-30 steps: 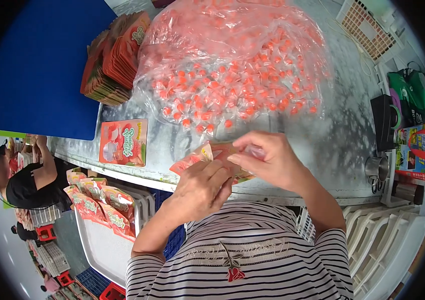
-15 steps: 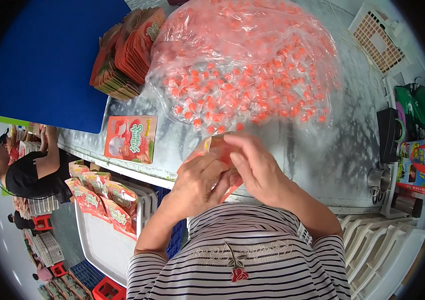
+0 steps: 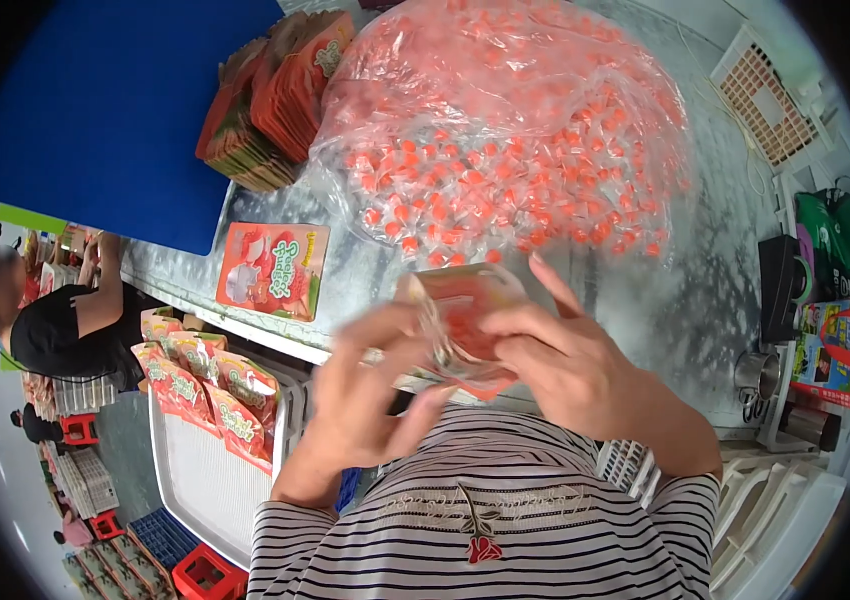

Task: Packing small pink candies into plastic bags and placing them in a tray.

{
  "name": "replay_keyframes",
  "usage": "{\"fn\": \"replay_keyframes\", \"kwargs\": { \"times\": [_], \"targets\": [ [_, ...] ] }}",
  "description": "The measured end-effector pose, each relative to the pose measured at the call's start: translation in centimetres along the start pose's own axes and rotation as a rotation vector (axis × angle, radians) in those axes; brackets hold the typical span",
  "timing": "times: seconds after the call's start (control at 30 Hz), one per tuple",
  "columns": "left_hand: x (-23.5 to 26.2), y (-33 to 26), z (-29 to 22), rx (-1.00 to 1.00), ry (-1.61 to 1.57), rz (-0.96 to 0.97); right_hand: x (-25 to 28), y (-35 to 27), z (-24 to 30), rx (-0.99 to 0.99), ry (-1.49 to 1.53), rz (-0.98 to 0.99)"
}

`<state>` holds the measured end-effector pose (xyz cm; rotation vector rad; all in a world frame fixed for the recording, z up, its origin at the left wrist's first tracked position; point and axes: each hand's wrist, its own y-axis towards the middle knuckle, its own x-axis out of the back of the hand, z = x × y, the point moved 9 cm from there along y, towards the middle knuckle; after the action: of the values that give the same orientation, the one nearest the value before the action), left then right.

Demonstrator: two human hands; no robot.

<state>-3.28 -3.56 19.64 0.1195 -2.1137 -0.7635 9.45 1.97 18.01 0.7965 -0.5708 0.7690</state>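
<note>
A red foil snack pouch is in front of my striped shirt, above the table's near edge. My right hand grips it by its right side, with the fingertips pressed on its face and one finger raised. The pouch looks bulged and seems to gape toward the left; what is inside cannot be made out. My left hand is at the pouch's left side, smeared by motion, with its thumb apart from its fingers. Beyond lies a large clear plastic bag full of small wrapped orange-red candies.
A flat red pouch lies left on the grey table. Stacked pouches stand behind it beside a blue board. Filled pouches sit on a white tray at lower left. A co-worker is at far left.
The pouch has turned and spread wider between my hands. My left hand has shifted left and its fingers have loosened from the pouch. My right hand has moved slightly right.
</note>
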Motion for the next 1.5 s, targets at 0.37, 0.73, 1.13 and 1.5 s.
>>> {"fn": "replay_keyframes", "kwargs": {
  "times": [0.37, 0.73, 1.13, 1.5],
  "targets": [
    [-8.6, -2.2, 4.1, 0.287, -0.959, 0.316, 2.3, -1.5, 2.1, 0.076, -0.179, 0.071],
    [-9.0, -2.4, -0.7, 0.042, -0.826, 0.116, -1.7, -2.3, 3.7, 0.129, -0.387, 0.646],
    [-9.1, -3.1, 0.6, 0.323, -0.885, 0.064, -3.1, -0.9, 0.4, -0.091, -0.003, 0.802],
    [-10.9, -6.0, 6.7, 0.841, -1.110, -0.087, 0.9, -0.3, -3.0, -0.125, -0.129, -0.073]
  ]
}}
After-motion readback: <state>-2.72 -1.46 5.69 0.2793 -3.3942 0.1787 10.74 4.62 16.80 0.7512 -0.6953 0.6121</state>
